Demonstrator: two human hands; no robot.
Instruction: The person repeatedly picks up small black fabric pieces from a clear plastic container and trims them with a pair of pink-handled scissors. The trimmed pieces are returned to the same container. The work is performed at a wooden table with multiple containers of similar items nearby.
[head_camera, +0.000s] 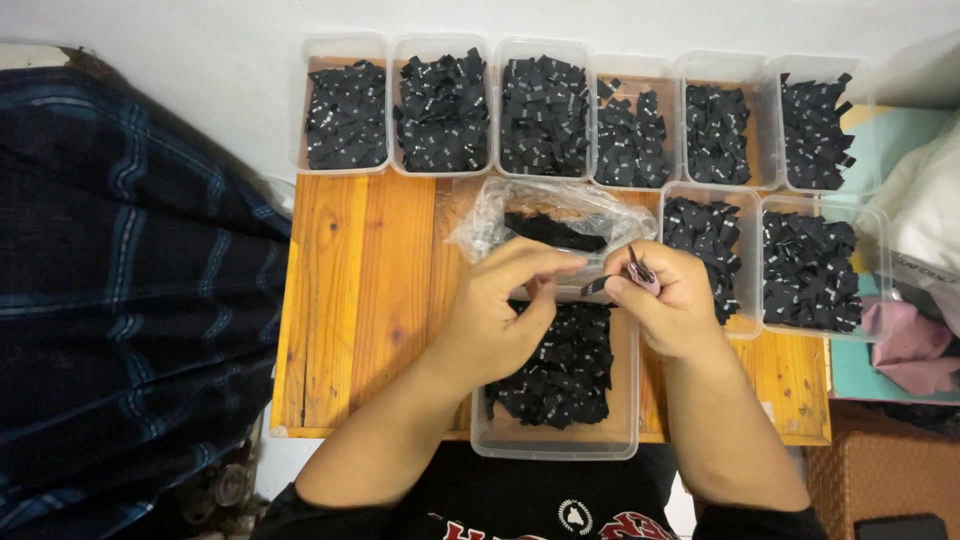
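My left hand (505, 305) hovers over a clear plastic bin (556, 440) filled with small black fabric labels (560, 375); its fingertips pinch one end of a black label strip (592, 285). My right hand (668, 300) grips small pink-handled snips (641, 272), with the blades at the strip between the two hands. Just beyond the hands lies a crumpled clear plastic bag (500, 215) holding more black labels.
Several clear bins of black labels line the back of the wooden table (360, 300), and two more (810, 265) stand at the right. A dark blue plaid cloth (120, 290) covers the left. Pink fabric (915, 345) lies at the far right.
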